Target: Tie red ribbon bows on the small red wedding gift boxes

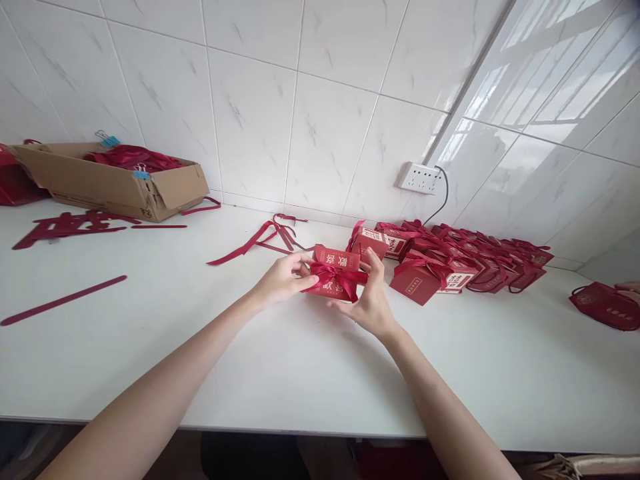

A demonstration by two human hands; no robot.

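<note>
In the head view, a small red gift box [327,257] with pale printed characters is at the middle of the white table [280,373]. A dark red ribbon [334,273] crosses it and is tied in a bow. My left hand [290,273] pinches the ribbon and the box's left side between thumb and fingers. On the right side, my right hand [373,297] grips the box, its thumb along the near edge and its fingers round the far right corner. The undersides of both hands' fingertips are partly hidden.
Several finished-looking red boxes with bows [417,280] stand at the right against the tiled wall. Loose ribbons [245,245] lie behind my left hand. A cardboard box [110,183] holds more ribbon at the back left. A power strip [421,178] hangs on the wall. At far right, another person's hand [629,287] touches a red box [605,307].
</note>
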